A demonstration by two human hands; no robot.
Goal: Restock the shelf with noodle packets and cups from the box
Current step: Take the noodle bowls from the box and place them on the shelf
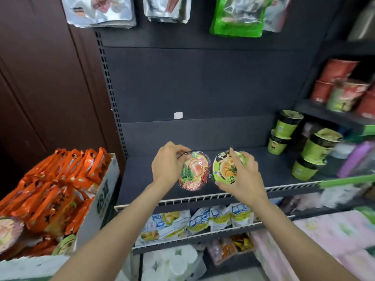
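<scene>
My left hand [167, 165] grips a black-rimmed noodle bowl [195, 172] with a pink and red lid, tilted toward me. My right hand [242, 176] grips a green-lidded noodle cup [225, 170], also tilted, right beside the bowl. Both are held over the dark shelf [146, 173], near its wire front rail [203, 198]. At my left stands the cardboard box [102, 197], holding several orange noodle packets [58, 191], a pink-lidded bowl [8, 234] and a green cup [66, 243].
Green noodle cups [313, 151] stand stacked at the shelf's right end, and red cups [336, 84] on a higher shelf at right. Blue and yellow packets [203, 220] fill the shelf below. Foil pouches [101, 11] hang above. A brown wall panel [50, 88] is at left.
</scene>
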